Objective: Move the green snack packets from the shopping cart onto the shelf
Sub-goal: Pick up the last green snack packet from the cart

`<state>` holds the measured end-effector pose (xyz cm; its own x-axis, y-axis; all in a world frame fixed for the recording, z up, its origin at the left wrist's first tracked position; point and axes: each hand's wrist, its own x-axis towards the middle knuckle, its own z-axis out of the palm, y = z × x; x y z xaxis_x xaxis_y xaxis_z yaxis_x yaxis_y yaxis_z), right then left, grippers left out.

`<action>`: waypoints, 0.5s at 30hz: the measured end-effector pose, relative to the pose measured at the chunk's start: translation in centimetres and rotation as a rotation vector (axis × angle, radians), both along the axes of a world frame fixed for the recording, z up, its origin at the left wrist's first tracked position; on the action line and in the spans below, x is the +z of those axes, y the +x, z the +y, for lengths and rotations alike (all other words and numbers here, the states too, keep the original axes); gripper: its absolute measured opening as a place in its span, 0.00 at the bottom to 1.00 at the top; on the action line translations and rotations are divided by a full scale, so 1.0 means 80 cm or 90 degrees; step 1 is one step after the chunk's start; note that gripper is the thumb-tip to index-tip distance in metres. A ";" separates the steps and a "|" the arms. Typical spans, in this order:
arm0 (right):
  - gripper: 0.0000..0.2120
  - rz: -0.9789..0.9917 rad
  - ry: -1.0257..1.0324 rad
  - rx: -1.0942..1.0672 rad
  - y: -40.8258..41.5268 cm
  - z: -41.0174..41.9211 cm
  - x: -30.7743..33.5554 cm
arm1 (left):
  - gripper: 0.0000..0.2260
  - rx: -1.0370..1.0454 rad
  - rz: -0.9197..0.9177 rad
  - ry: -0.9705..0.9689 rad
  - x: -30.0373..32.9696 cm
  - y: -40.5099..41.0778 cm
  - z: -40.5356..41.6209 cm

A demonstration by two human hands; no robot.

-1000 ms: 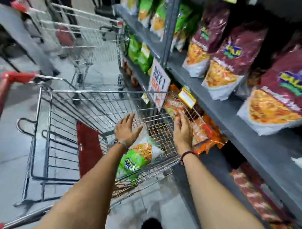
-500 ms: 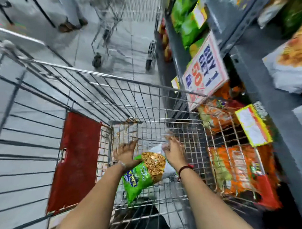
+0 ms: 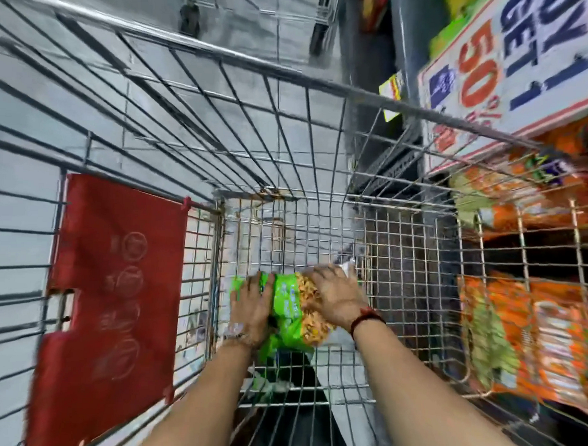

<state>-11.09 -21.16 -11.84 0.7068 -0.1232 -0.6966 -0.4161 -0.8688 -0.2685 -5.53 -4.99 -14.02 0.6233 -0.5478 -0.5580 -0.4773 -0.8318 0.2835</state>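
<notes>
Both hands lowered: left hand (image 3: 251,308), right hand (image 3: 336,297) grips clasping green packet (image 3: 288,306) inside cart (image 3: 319,223).

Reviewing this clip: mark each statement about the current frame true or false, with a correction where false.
1. Both hands rest on the green snack packet in the shopping cart. True: left hand and right hand.
2. The red panel hangs on the cart's right side. False: it is on the left.
3. The right wrist wears a red band. True.
4. The packets beyond the cart's right wall are blue. False: they are orange.
5. The promo sign lies inside the cart. False: it is outside, by the shelf.
</notes>
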 end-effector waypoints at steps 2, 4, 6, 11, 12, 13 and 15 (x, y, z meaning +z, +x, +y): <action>0.25 -0.033 -0.053 -0.106 -0.009 -0.007 0.000 | 0.38 0.059 0.003 -0.031 0.005 0.021 -0.019; 0.24 -0.057 -0.065 -0.280 -0.020 -0.011 0.002 | 0.34 0.191 -0.049 -0.082 0.011 0.041 -0.041; 0.28 -0.044 -0.049 -0.443 -0.027 -0.005 0.009 | 0.34 0.341 -0.046 -0.103 0.019 0.046 -0.055; 0.33 -0.013 0.040 -0.625 -0.041 0.014 0.013 | 0.38 0.499 0.243 -0.139 0.006 0.011 -0.058; 0.34 -0.017 0.084 -0.651 -0.045 0.013 0.009 | 0.38 0.507 0.306 -0.160 0.005 0.008 -0.058; 0.36 -0.017 0.137 -0.677 -0.047 0.012 0.006 | 0.37 0.520 0.358 -0.183 0.005 0.009 -0.060; 0.42 -0.017 0.235 -0.731 -0.050 0.008 0.002 | 0.33 0.537 0.388 -0.213 0.004 0.013 -0.066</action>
